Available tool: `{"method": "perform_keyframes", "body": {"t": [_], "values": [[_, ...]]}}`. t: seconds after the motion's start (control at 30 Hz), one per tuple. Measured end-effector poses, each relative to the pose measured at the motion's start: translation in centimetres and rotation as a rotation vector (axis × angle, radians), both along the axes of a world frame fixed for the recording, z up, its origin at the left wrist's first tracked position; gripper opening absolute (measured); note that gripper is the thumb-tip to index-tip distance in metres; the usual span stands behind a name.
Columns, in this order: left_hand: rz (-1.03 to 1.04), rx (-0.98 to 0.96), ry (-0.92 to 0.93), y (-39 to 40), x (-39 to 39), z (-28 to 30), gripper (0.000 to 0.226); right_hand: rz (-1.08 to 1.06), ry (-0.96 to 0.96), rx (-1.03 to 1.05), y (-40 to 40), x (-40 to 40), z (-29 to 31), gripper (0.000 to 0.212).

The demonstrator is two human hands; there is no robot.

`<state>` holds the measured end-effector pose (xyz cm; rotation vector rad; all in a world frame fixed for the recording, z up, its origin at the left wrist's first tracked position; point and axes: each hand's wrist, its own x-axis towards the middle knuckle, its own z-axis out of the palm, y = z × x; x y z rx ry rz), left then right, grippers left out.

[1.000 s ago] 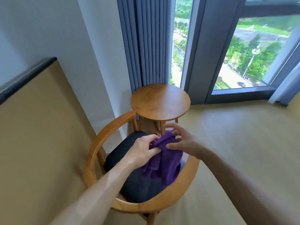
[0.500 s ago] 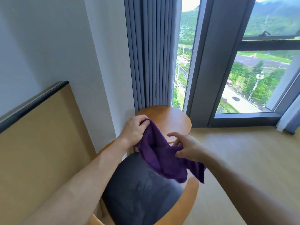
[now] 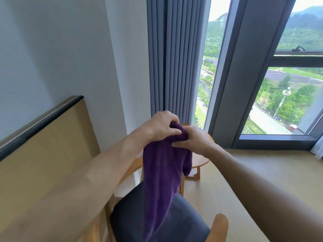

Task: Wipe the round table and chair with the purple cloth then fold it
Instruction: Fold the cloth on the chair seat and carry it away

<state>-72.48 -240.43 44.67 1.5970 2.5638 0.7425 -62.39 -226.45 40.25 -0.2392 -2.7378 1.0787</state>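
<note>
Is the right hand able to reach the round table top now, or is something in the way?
Probably yes. The right hand sits just above the round table, nothing between them, but it grips the purple cloth together with the left hand.

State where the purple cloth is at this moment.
In the head view, the purple cloth hangs at centre frame, gripped at its top by the left hand and right hand, draping above the chair seat.

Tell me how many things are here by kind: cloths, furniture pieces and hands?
Cloths: 1, the purple cloth, held up at its top by both hands.
Furniture: 2, the round table and the chair.
Hands: 2, the left hand and the right hand.
Total: 5
</note>
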Motion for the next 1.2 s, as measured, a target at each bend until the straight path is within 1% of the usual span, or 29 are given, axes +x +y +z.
{"method": "perform_keyframes", "body": {"t": [0.13, 0.17, 0.27, 0.37, 0.43, 0.53, 0.63, 0.7, 0.8, 0.93, 1.03, 1.1, 1.13, 1.2], "values": [[0.123, -0.020, 0.025, -2.3, -3.4, 0.4, 0.003, 0.015, -0.069, 0.175, 0.5, -2.8, 0.2, 0.021], [0.140, -0.032, 0.041, -2.9, -3.9, 0.5, 0.003, 0.017, -0.094, 0.252, 0.6, -3.3, 0.0, 0.019], [0.202, -0.055, 0.087, -4.1, -5.3, 0.1, 0.010, 0.018, -0.166, 0.456, 0.6, -4.9, -1.6, 0.017], [0.270, -0.100, 0.119, -5.0, -6.7, -1.3, 0.013, 0.036, -0.228, 0.505, 1.3, -6.8, -3.9, 0.016], [0.320, -0.153, 0.147, -5.8, -7.8, -2.5, 0.012, 0.085, -0.277, 0.554, 2.3, -8.0, -4.9, 0.014], [0.424, -0.185, 0.168, -6.9, -9.6, -4.3, 0.012, 0.146, -0.334, 0.520, 4.9, -10.3, -6.0, 0.013], [0.547, -0.223, 0.172, -7.1, -10.7, -6.1, 0.018, 0.204, -0.241, 0.580, 7.4, -13.0, -6.8, 0.012], [0.631, -0.230, 0.153, -6.7, -11.2, -7.2, 0.021, 0.258, -0.187, 0.575, 8.9, -14.7, -6.9, 0.013], [0.737, -0.259, 0.138, -6.2, -11.6, -8.5, 0.015, 0.327, -0.185, 0.586, 10.6, -16.8, -7.0, 0.010], [0.826, -0.253, 0.074, -6.1, -11.1, -10.3, 0.009, 0.417, -0.187, 0.536, 12.1, -19.0, -7.9, 0.021], [0.850, -0.250, -0.096, -6.2, -9.9, -11.2, 0.008, 0.492, -0.252, 0.493, 12.7, -19.5, -8.9, 0.018], [0.849, -0.221, -0.261, -6.4, -9.3, -11.9, 0.017, 0.533, -0.338, 0.351, 12.9, -19.4, -9.5, 0.016], [0.851, -0.180, -0.332, -6.6, -9.2, -12.3, 0.020, 0.544, -0.388, 0.261, 12.9, -19.3, -9.8, 0.012], [0.880, -0.054, -0.455, -6.9, -9.2, -13.1, 0.020, 0.544, -0.451, 0.119, 12.7, -19.4, -10.3, 0.012]]}}
